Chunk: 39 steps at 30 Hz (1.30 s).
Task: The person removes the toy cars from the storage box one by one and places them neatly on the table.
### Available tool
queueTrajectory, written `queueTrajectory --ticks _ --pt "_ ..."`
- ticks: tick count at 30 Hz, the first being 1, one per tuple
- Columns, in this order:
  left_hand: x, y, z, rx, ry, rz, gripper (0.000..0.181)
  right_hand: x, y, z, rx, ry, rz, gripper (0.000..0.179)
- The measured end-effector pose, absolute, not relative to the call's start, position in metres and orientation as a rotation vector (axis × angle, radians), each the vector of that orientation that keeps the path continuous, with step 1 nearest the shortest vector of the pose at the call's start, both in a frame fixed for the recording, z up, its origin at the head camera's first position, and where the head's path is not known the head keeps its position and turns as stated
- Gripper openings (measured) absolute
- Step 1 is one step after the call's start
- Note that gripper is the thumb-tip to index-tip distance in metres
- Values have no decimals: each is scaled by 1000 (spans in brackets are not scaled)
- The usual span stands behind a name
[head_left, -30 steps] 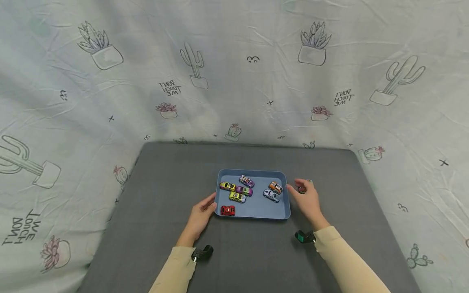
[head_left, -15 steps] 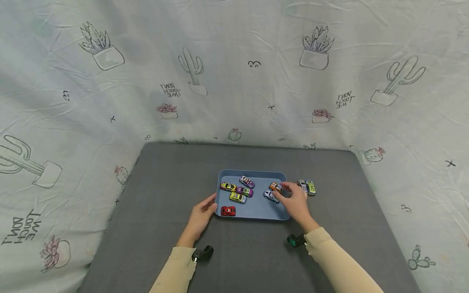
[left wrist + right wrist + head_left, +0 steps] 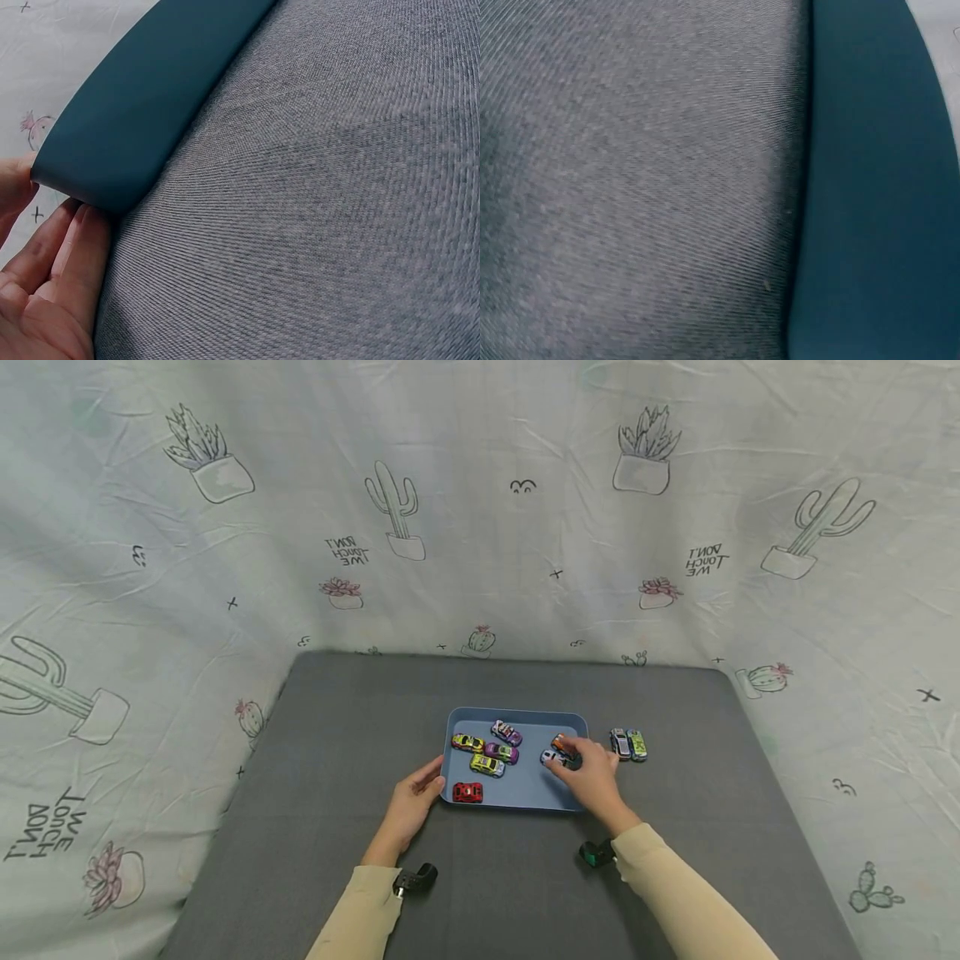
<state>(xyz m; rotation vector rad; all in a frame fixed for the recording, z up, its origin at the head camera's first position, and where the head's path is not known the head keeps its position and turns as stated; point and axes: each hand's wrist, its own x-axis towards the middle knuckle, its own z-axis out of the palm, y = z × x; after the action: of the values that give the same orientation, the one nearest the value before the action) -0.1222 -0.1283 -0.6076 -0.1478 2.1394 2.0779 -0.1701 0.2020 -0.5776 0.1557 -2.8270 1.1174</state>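
Observation:
My left hand [image 3: 414, 797] holds the left end of a blue tray [image 3: 517, 804]. In the left wrist view its thumb is at the rim of the tray [image 3: 127, 112] and the fingers lie under the corner against the outer wall. Over the tray's right part is my right hand [image 3: 596, 777], thumb and forefinger apart. The thumb is at the near side of a silver toy car [image 3: 553, 757]; the forefinger reaches over an orange toy car [image 3: 558, 741], which is partly hidden. The right wrist view shows only the tray's outer wall [image 3: 877, 187] and the cloth.
In the tray's left half lie a red toy car [image 3: 467, 792], a yellow-green one [image 3: 487, 766], a purple one [image 3: 502, 752] and others. Right of the tray, a white-and-black toy car [image 3: 620, 744] and a green one [image 3: 637, 745] stand side by side on the grey cloth [image 3: 345, 718].
My right hand has moved left, from the two cars outside the tray to over the silver and orange cars inside it. The left hand stays at the tray.

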Motion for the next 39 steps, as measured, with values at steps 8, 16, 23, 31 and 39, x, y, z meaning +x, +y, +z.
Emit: queueTrajectory --ticks 8,16,23,31,39 --pt "-118 -127 -578 -101 2117 2037 46 -170 200 -578 171 -2861 1038 53" --pt "-117 -126 -571 -101 2129 2029 46 -171 200 -582 163 -2895 981 53" --pt "-117 -125 -572 -112 2147 2016 45 -172 200 -583 179 -2922 941 50" --pt "-117 -125 -572 -115 2157 2009 45 -172 200 -583 208 -2913 912 37" --pt "-117 -124 -573 -113 2151 2020 45 -172 199 -584 220 -2909 876 28"
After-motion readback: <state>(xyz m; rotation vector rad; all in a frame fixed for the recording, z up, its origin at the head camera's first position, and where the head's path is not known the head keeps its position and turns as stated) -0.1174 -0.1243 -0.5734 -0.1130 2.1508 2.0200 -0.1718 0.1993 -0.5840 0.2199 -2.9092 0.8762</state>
